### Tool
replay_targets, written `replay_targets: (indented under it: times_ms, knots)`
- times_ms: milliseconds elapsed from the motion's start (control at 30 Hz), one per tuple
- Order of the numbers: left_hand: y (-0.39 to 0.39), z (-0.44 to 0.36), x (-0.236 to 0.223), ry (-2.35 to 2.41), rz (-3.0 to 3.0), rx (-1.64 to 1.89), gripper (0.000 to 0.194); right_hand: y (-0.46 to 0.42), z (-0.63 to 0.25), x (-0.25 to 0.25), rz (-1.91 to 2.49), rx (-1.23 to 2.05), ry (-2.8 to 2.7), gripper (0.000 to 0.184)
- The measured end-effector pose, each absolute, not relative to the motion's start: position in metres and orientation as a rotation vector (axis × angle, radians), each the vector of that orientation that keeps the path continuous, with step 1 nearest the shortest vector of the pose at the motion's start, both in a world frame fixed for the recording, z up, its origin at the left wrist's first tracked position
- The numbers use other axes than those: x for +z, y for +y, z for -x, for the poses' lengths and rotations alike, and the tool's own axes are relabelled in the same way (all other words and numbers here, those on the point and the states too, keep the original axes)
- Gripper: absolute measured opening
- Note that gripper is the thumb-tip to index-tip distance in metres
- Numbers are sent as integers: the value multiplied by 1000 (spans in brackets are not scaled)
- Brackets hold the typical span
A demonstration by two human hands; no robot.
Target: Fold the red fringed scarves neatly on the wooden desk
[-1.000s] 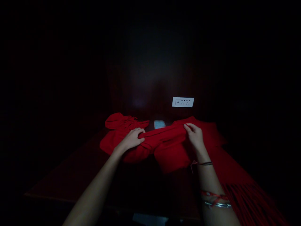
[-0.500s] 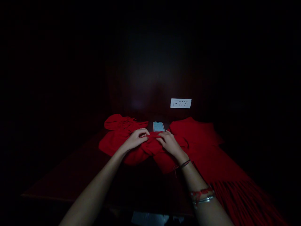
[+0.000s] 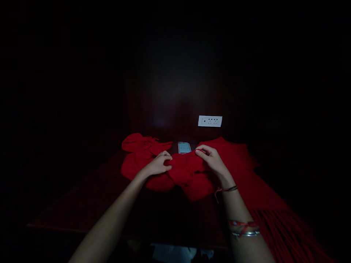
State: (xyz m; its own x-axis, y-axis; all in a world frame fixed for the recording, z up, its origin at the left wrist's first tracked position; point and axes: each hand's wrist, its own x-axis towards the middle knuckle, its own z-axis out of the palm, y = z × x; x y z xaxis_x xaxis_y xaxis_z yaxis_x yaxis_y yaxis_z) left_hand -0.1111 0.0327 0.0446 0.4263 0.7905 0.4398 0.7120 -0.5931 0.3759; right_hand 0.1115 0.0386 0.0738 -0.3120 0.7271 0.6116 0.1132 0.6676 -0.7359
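Head view, right hand [image 3: 210,159]: drawn off to the right since half a second ago, when close beside left hand [image 3: 159,164]; gap between now clear, yet narrower than a second ago.
Left hand, same span: nearly unmoved.
Red cloth [image 3: 182,168]: gathered between the fingers half a second ago, now opened out smoother across the gap, above the table.
Table [image 3: 90,197]: dark, reddish, faintly lit along the front edge at left.
Wall [image 3: 178,80]: almost black, with a dim glow in the middle.
Socket plate [image 3: 210,121]: white, fixed to the wall, beyond the right hand.
Phone [image 3: 184,147]: screen lit, just beyond the red cloth, near end covered by it.
Bunched fabric [image 3: 137,142]: red, beyond the left hand.
Fringed fabric [image 3: 263,193]: red, spread at right, strands toward lower right; whether joined to the red cloth, cannot tell.
Right pose: reaching in from lower right, thumb and forefinger pinching the cloth's far right edge.
Left pose: reaching in from lower left, fingers curled onto the cloth, thumb nearer; whether pinching, cannot tell.
Silver bangle [image 3: 246,233]: around right forearm.
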Motion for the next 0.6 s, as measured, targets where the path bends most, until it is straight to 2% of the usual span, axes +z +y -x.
replay_targets:
  times_ms: [100,300,433,600]
  knots:
    - [30,112,51,1264,-2491,1002,15,44,-115,74,715,593,-1678,17]
    - [30,128,56,1597,-2508,890,19,57,-136,69,1109,173,-1370,26]
    - [31,121,50,1802,-2493,853,22,51,-125,63,1239,-128,-1721,22]
    - [24,103,53,1466,-2607,958,20,35,-83,51,895,-102,-2279,31]
